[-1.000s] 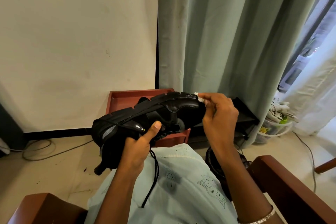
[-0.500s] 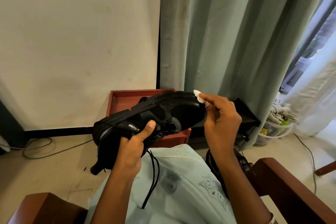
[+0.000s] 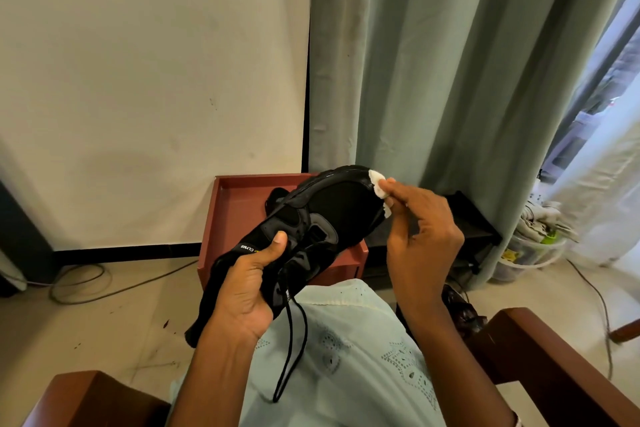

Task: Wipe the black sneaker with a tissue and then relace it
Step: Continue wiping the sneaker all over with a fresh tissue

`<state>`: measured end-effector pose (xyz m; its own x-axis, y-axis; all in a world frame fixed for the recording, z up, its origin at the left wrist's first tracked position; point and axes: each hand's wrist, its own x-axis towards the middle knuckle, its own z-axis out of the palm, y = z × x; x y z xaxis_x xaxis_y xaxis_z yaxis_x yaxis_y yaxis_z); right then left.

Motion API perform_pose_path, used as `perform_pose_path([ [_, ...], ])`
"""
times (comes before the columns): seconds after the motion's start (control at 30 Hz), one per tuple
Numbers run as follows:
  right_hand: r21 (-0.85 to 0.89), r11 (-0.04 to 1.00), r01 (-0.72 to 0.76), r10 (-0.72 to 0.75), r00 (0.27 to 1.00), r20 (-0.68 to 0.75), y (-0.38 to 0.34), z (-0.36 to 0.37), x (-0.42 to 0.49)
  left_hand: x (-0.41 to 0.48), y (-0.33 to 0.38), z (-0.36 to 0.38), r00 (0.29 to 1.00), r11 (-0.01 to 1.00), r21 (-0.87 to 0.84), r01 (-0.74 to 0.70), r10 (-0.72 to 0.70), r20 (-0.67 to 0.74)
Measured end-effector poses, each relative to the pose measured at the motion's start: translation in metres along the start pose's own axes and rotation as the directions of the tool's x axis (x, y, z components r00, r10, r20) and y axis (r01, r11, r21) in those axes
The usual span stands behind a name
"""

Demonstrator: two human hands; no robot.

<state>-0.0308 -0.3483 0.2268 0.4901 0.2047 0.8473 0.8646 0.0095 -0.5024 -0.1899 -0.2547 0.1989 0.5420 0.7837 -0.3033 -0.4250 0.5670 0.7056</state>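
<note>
Floor (image 3: pixel 121 333): pale tile, dark specks left of centre. Red box (image 3: pixel 211 225) stands on it against wall, top open. Grey cable (image 3: pixel 79 284) looped on floor left of box. Low black rack (image 3: pixel 474 229) right of box. Clear plastic tub (image 3: pixel 526 260) beside rack, cloths inside. Second cable (image 3: pixel 602 305) trails at right. Dark shoe (image 3: pixel 460 305) on floor near rack.

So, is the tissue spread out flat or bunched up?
Bunched up. The tissue shows as a small white wad, pinched by the right hand against the toe end of the black sneaker.
</note>
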Motion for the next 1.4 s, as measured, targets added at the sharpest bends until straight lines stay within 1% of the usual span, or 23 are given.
perform_pose_path([
  [0.07, -0.033, 0.999, 0.033, -0.031, 0.999, 0.043, -0.001, 0.000, 0.014, -0.001, 0.000, 0.001, 1.000, 0.999, 0.028, 0.022, -0.023, 0.005],
  [0.1, -0.050, 0.997, 0.051, -0.046, 0.995, 0.093, -0.002, 0.000, 0.021, -0.002, 0.000, 0.002, 1.000, 0.998, 0.047, 0.029, -0.029, 0.004],
  [0.17, -0.103, 0.991, 0.089, -0.063, 0.970, 0.235, -0.002, 0.000, 0.032, -0.003, -0.001, 0.002, 0.999, 0.996, 0.080, 0.035, -0.035, -0.005],
  [0.23, -0.141, 0.985, 0.103, -0.046, 0.931, 0.361, 0.001, -0.002, 0.040, -0.003, -0.001, 0.001, 0.999, 0.995, 0.090, 0.035, -0.034, -0.019],
  [0.3, -0.095, 0.990, 0.099, -0.054, 0.919, 0.391, 0.005, -0.005, 0.042, -0.003, 0.002, -0.001, 0.999, 0.996, 0.079, 0.039, -0.037, -0.026],
  [0.33, -0.061, 0.994, 0.096, -0.066, 0.926, 0.371, 0.006, -0.007, 0.040, -0.003, 0.003, -0.002, 0.999, 0.997, 0.067, 0.042, -0.040, -0.024],
  [0.4, -0.007, 0.996, 0.092, -0.086, 0.954, 0.288, 0.007, -0.010, 0.029, -0.003, 0.004, -0.001, 0.998, 0.997, 0.041, 0.057, -0.057, -0.015],
  [0.5, 0.000, 0.996, 0.087, -0.086, 0.981, 0.174, 0.010, -0.010, 0.005, -0.004, 0.006, -0.001, 0.995, 0.995, -0.004, 0.099, -0.099, -0.001],
  [0.57, 0.002, 0.997, 0.082, -0.081, 0.987, 0.142, 0.012, -0.009, -0.005, -0.006, 0.008, 0.000, 0.992, 0.992, -0.027, 0.125, -0.125, 0.002],
  [0.67, 0.014, 0.997, 0.079, -0.080, 0.988, 0.134, 0.012, -0.008, 0.002, -0.009, 0.009, 0.004, 0.984, 0.984, -0.044, 0.175, -0.175, 0.019],
  [0.83, 0.096, 0.995, 0.008, -0.020, 0.993, 0.116, 0.008, -0.005, 0.031, -0.012, 0.009, 0.010, 0.970, 0.969, -0.069, 0.238, -0.235, 0.054],
  [0.97, 0.136, 0.991, 0.006, -0.019, 0.996, 0.091, 0.007, -0.008, 0.020, -0.012, 0.010, 0.009, 0.965, 0.961, -0.090, 0.261, -0.256, 0.063],
  [1.03, 0.113, 0.993, 0.020, -0.028, 0.997, 0.072, 0.008, -0.011, 0.007, -0.011, 0.009, 0.010, 0.961, 0.956, -0.098, 0.277, -0.273, 0.054],
  [1.2, 0.016, 0.998, 0.066, -0.067, 0.994, 0.081, 0.015, -0.012, -0.019, -0.011, 0.009, 0.012, 0.951, 0.945, -0.109, 0.308, -0.307, 0.026],
  [1.3, 0.007, 0.996, 0.092, -0.092, 0.993, 0.074, 0.014, -0.011, -0.008, -0.010, 0.008, 0.013, 0.943, 0.937, -0.109, 0.331, -0.330, 0.030],
  [1.4, 0.027, 0.996, 0.088, -0.089, 0.995, 0.048, 0.010, -0.009, 0.011, -0.011, 0.007, 0.015, 0.940, 0.933, -0.115, 0.342, -0.339, 0.047],
])
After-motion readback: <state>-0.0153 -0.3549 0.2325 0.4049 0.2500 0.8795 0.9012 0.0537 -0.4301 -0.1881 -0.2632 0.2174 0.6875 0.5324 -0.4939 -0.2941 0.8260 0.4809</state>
